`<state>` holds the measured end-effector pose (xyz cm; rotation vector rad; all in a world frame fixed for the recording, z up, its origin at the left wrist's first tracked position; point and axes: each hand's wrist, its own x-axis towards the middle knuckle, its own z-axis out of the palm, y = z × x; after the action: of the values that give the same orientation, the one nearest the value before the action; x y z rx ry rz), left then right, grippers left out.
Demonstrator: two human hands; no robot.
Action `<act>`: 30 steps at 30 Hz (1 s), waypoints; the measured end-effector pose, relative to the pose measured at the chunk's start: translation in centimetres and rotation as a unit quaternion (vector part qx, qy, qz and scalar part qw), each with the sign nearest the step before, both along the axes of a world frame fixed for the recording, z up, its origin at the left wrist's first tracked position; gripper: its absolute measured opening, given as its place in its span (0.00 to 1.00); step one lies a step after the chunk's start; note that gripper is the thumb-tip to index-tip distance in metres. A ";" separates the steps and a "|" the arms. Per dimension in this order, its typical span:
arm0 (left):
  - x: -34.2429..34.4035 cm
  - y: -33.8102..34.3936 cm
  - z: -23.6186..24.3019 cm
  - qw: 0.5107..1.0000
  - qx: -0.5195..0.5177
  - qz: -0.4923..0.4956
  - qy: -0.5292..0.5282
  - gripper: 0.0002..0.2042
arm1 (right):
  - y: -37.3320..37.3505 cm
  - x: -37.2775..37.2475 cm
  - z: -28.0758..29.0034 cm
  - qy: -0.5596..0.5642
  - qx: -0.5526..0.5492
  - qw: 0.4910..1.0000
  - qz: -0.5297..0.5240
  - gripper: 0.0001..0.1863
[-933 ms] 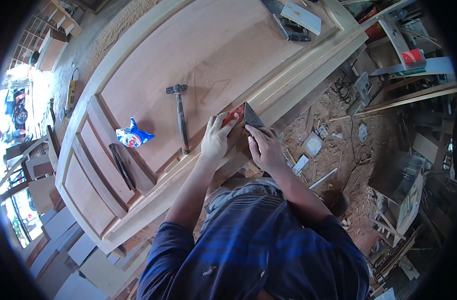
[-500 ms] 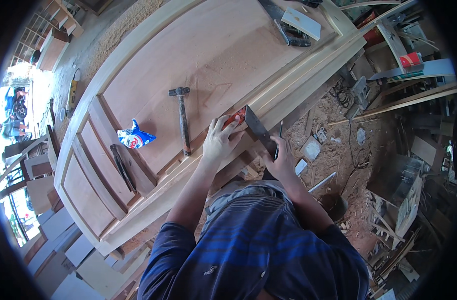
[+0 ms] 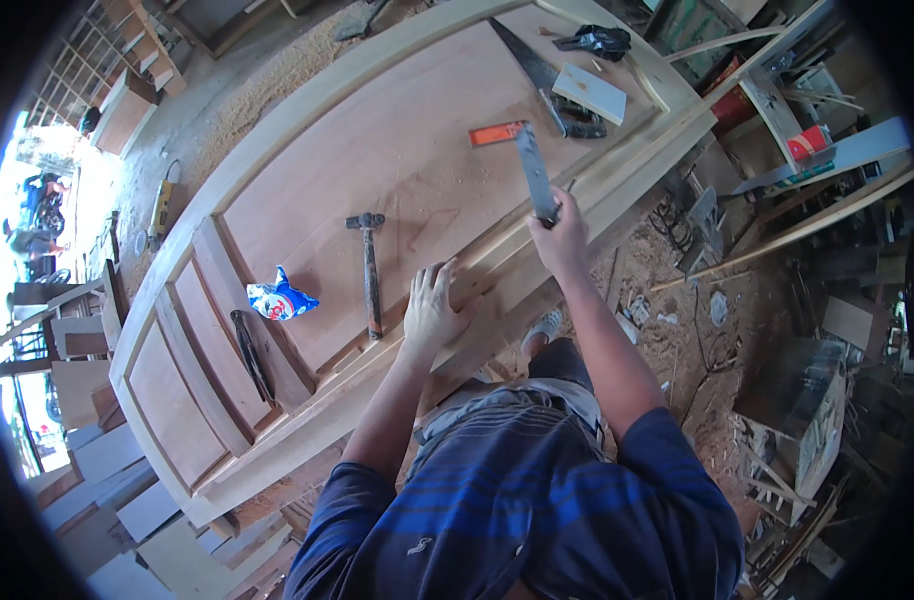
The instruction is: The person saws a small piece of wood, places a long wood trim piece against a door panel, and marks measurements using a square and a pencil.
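The square [image 3: 533, 170] has an orange-red handle [image 3: 498, 133] and a grey blade. The wooden panel [image 3: 427, 130] is pinkish tan, its frame [image 3: 277, 458] paler cream. The hammer [image 3: 371, 285] pairs dark grey with mottled brown. The packet [image 3: 282, 300] is blue, white and red; the shirt [image 3: 507, 500], navy with brighter blue stripes.

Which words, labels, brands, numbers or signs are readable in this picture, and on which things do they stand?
No text reads clearly enough to quote.
Blue packet: red printed mark, too small and blurred.
Dark shirt: a pale emblem, too small to read.
Red box at the right: any print too small.
Try square: any markings too small.
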<state>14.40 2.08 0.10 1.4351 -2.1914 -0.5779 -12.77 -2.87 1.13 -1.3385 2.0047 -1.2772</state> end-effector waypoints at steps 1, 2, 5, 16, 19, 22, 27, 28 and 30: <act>-0.3 0.0 0.2 1.000 0.011 -0.001 -0.015 0.40 | -2.3 0.1 -0.1 -0.001 -0.006 1.000 0.003 0.34; -0.5 -0.1 0.4 0.999 0.022 0.000 -0.031 0.38 | -4.6 0.3 -0.6 -0.039 0.012 0.999 0.013 0.35; -0.9 -0.2 0.4 0.999 0.030 0.012 -0.036 0.35 | -9.9 0.7 -1.7 -0.040 0.035 0.997 0.053 0.39; -1.2 0.4 0.1 0.994 0.007 0.062 -0.087 0.29 | -13.4 -4.5 -3.7 0.186 0.101 0.952 0.221 0.43; -1.7 0.5 0.6 0.994 -0.008 0.068 -0.090 0.29 | -12.9 -5.8 -4.2 0.212 0.078 0.944 0.241 0.40; -2.4 0.1 1.1 0.995 -0.019 0.061 -0.082 0.28 | -11.6 -7.3 -3.5 0.213 0.065 0.939 0.263 0.36; -2.7 0.5 1.1 0.996 -0.028 0.048 -0.069 0.27 | -5.9 -8.9 -2.3 0.234 0.082 0.924 0.292 0.32; -2.2 0.8 0.8 0.996 -0.023 0.056 -0.070 0.27 | -4.0 -8.9 -1.9 0.242 0.076 0.913 0.319 0.33; -1.7 0.8 0.3 0.996 -0.021 0.056 -0.062 0.27 | -0.7 -9.7 -1.1 0.257 0.073 0.903 0.336 0.33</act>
<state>12.70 2.85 0.40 1.5978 -2.1858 -0.4113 -22.47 -3.58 0.01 -2.1890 1.6137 -0.4749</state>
